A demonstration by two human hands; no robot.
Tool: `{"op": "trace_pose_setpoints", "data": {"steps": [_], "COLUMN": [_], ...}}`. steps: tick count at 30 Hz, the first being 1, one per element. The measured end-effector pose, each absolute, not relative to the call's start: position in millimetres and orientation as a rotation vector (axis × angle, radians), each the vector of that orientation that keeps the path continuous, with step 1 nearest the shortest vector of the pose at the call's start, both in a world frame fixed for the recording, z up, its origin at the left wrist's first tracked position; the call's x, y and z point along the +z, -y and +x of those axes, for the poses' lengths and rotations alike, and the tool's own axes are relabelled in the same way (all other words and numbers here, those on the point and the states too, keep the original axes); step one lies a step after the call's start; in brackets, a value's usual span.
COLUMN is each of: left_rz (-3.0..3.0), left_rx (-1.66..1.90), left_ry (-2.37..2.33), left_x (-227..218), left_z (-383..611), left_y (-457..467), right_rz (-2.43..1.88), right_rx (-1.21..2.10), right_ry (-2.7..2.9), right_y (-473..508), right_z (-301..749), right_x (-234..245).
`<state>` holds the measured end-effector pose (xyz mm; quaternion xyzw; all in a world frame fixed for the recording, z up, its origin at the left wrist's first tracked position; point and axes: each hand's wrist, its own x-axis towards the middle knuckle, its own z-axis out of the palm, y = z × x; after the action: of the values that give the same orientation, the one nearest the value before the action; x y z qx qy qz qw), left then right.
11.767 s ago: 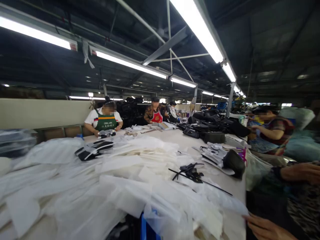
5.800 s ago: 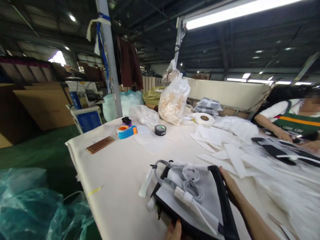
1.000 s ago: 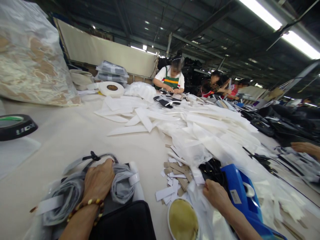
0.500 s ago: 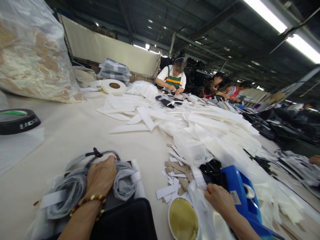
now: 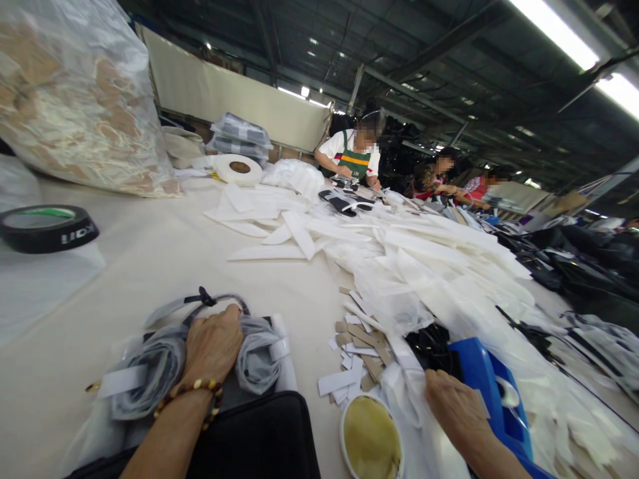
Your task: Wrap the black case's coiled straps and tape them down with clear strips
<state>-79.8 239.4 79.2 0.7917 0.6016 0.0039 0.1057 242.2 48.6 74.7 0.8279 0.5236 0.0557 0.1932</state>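
Note:
My left hand (image 5: 214,346), with a bead bracelet on the wrist, lies palm down on a grey plastic-wrapped strap bundle (image 5: 150,366). Its fingers curl over the bundle's far edge. The bundle rests on a black bag (image 5: 254,439) at the table's near edge. My right hand (image 5: 456,409) sits low at the right with fingers closed on a thin white sheet (image 5: 412,399), right beside a blue tape dispenser (image 5: 486,386). Between my hands stands a round white cup (image 5: 370,440) with yellowish contents.
Paper scraps (image 5: 357,339) lie ahead of the cup. A wide heap of white sheets (image 5: 424,259) covers the table's right half. A black tape roll (image 5: 47,228), a white roll (image 5: 239,169) and a big plastic bag (image 5: 74,100) stand at the left. Co-workers (image 5: 352,156) sit at the far end.
My right hand has slid a little right and nearer to me along the white sheet. My left hand stays on the grey bundle. The view has shifted slightly.

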Motion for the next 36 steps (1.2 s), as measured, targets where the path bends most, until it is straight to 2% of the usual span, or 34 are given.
{"op": "trace_pose_setpoints", "data": {"steps": [8,10,13,18,19,27,29,30,34,36], "left_rz": [2.332,2.331,2.328,2.341,2.345,2.350,2.347,2.348,2.396,2.408], "left_rx": [0.069,0.064,0.048,0.021,0.009,-0.061,-0.063,-0.062,-0.047,-0.066], "left_ry": [-1.779,-1.770,-1.771,-1.784,-1.788,-1.785,-1.776,-1.775,-1.762,-1.774], "left_x": [72.1,72.6,74.1,75.5,76.0,77.8,77.6,77.7,80.1,81.3], "left_z": [-81.6,-81.3,-80.7,-80.8,-80.7,-81.8,-82.9,-83.4,-83.7,-83.6], "left_y": [-240.4,-240.2,-239.4,-238.8,-238.9,-240.4,-240.4,-240.2,-238.7,-238.4], "right_rz": [2.471,2.775,3.173,3.398,3.397,3.324,3.315,3.351,3.407,3.297], "right_rx": [0.214,-0.008,-0.507,-1.616,-1.743,-1.938,-1.841,-1.641,-0.428,-0.226], "right_ry": [-1.445,-1.382,-1.271,-0.808,-0.735,-0.789,-0.855,-0.937,-1.519,-1.838], "right_y": [-42.2,-40.4,-34.5,-17.2,-14.0,-2.8,-2.1,-0.8,19.7,37.3], "right_z": [246.7,252.3,259.3,256.2,254.2,254.8,255.0,253.5,236.0,226.2], "right_x": [82.9,80.4,73.5,59.0,56.4,46.7,51.4,56.1,82.1,89.6]}}
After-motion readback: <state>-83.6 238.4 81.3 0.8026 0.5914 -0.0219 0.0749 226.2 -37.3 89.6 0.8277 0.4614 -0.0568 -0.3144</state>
